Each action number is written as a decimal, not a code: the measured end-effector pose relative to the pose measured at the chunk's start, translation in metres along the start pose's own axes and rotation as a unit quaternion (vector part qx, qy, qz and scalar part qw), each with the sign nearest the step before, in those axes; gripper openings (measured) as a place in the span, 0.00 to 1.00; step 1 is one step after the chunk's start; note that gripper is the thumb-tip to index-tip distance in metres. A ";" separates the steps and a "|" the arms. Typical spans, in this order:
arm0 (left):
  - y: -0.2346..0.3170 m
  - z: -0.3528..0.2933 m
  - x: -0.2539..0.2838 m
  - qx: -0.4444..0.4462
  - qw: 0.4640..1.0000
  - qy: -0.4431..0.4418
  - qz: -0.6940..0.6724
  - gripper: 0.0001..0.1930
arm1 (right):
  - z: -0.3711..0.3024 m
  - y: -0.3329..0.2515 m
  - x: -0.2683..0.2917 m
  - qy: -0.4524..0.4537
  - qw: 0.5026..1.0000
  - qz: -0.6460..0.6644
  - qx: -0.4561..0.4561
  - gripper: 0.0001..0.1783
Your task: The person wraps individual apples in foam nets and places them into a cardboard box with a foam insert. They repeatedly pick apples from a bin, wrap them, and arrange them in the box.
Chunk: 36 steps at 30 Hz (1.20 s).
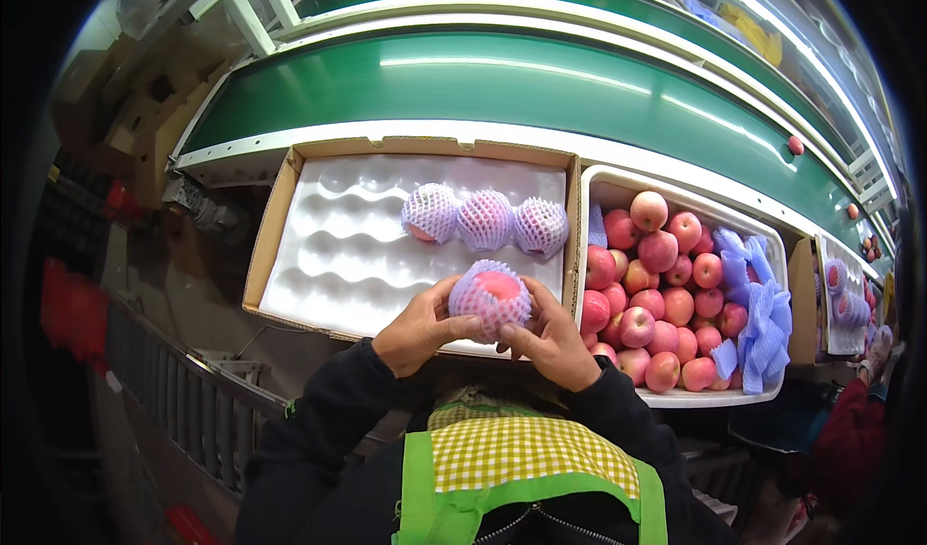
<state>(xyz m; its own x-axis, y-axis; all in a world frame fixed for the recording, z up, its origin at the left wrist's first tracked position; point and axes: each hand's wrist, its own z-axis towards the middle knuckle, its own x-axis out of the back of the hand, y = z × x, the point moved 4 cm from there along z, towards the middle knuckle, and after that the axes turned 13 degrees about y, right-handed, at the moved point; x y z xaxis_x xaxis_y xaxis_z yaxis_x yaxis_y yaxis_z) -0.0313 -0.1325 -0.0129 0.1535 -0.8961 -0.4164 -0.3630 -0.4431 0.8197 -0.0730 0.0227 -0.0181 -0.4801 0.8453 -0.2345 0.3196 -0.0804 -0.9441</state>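
Between them, my left hand [425,326] and my right hand [552,340] hold an apple [496,285] wrapped in a pale purple foam net [473,306]. Fingers of both hands curl round its sides, and red skin shows through the net's opening. Just beyond lies a cardboard box [267,241] lined with a white moulded tray [338,212]. Three netted apples [485,220] sit side by side in the tray's upper right part. To the right, a white bin [591,174] holds many bare red apples [659,251], with flat purple foam nets [765,321] along its right side.
A green conveyor belt [425,86] runs behind the box and bin, with a few loose apples [796,145] at its right. Metal rollers [183,400] stand at left. Another person's red sleeve [842,427] and a second box [803,294] with netted apples are at far right.
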 end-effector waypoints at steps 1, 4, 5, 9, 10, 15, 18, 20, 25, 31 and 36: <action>0.003 -0.001 0.000 -0.012 1.000 -0.015 0.006 0.36 | 0.000 -0.001 0.000 0.001 1.000 0.005 0.007 0.41; 0.003 0.000 0.004 -0.021 1.000 -0.003 0.010 0.36 | 0.000 -0.004 -0.003 0.000 0.998 -0.024 0.066 0.41; 0.002 0.001 0.005 -0.019 1.000 0.011 0.009 0.35 | 0.000 -0.003 -0.006 -0.003 0.992 -0.062 0.109 0.41; 0.003 0.002 0.003 -0.037 0.999 0.021 0.020 0.36 | 0.002 0.003 -0.007 0.003 0.991 -0.074 0.109 0.43; 0.002 0.003 0.004 -0.039 0.999 0.026 0.027 0.36 | 0.002 0.004 -0.007 0.008 0.992 -0.072 0.108 0.43; 0.005 0.008 0.000 -0.139 0.986 0.020 0.094 0.34 | 0.008 0.008 -0.009 0.075 0.975 -0.099 0.184 0.39; 0.005 0.010 -0.003 -0.176 0.980 0.024 0.088 0.29 | 0.012 0.007 -0.009 0.109 0.958 -0.167 0.208 0.33; 0.007 0.012 -0.003 -0.145 0.982 0.052 0.113 0.24 | 0.014 0.007 -0.008 0.128 0.946 -0.204 0.216 0.28; -0.010 0.020 -0.006 -0.103 0.991 0.085 0.006 0.12 | 0.020 0.008 -0.011 0.176 0.951 -0.175 0.183 0.20; -0.020 0.024 -0.006 -0.062 0.993 0.095 -0.043 0.07 | 0.022 0.015 -0.009 0.171 0.960 -0.155 0.160 0.13; -0.025 0.023 -0.005 0.001 0.995 0.092 -0.049 0.14 | 0.031 0.027 -0.003 0.149 0.972 -0.136 0.118 0.08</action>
<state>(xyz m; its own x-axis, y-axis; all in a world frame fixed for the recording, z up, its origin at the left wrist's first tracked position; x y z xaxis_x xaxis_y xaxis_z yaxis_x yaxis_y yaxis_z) -0.0446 -0.1166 -0.0402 0.3543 -0.8383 -0.4143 -0.3395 -0.5282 0.7783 -0.0879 0.0017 -0.0503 -0.2523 0.9647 0.0761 0.0013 0.0790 -0.9969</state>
